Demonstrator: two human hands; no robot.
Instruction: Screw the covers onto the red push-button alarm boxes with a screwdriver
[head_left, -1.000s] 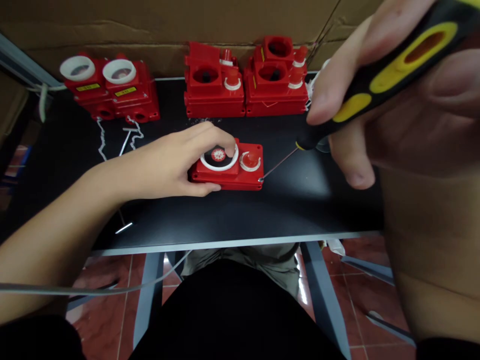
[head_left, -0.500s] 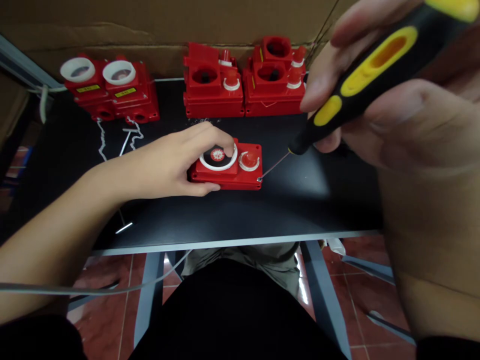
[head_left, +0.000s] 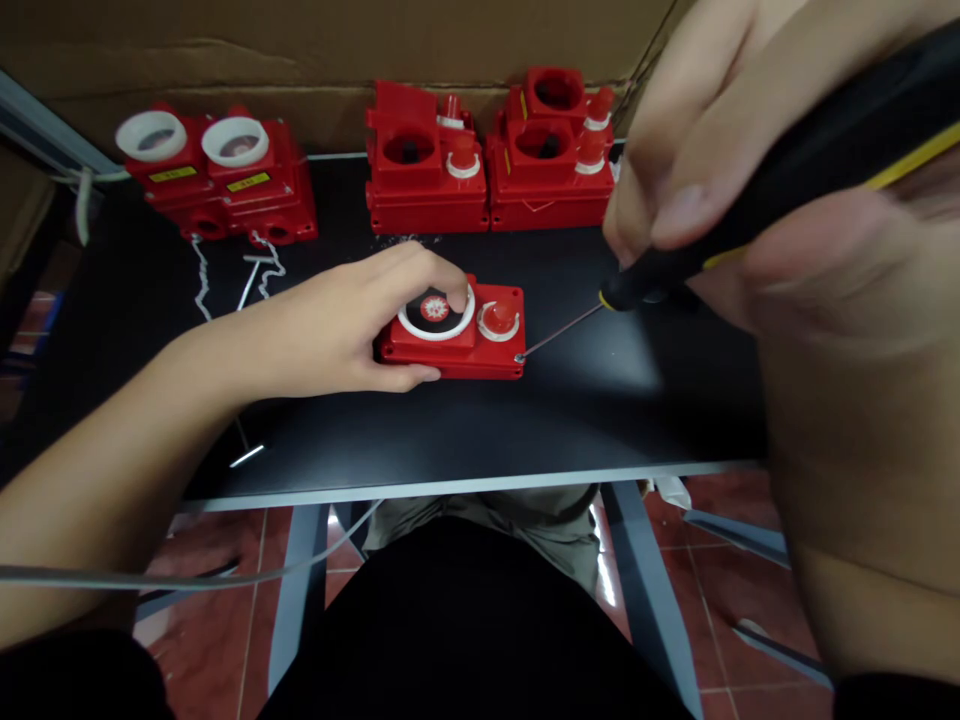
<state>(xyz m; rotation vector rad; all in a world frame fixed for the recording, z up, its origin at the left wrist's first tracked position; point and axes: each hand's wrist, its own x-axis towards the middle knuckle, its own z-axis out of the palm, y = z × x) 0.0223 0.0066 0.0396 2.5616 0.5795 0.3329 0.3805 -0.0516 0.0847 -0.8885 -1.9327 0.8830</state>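
My left hand (head_left: 375, 320) is closed around the left end of a red plastic housing (head_left: 465, 358) that lies on the black tabletop. The housing carries a black disc (head_left: 424, 309) in a white ring and a red knob (head_left: 499, 318) with a white collar. In my right hand (head_left: 750, 150) is a screwdriver (head_left: 757, 190) with a black and yellow handle. Its thin shaft slants down to the left, and the tip meets a small screw (head_left: 519, 358) at the housing's front right corner. Part of the handle is hidden by my fingers.
Several more red housings (head_left: 427, 205) stand along the back against cardboard (head_left: 300, 60). At the left, two housings (head_left: 270, 205) have white rings and trailing white strands. A thin metal T-shaped rod (head_left: 250, 285) lies under my left forearm. The table's pale front edge (head_left: 450, 488) crosses below.
The screwdriver handle has turned in my right hand, its yellow inlay now mostly out of sight, and my fingers have shifted. My left hand and the housing stay in place.
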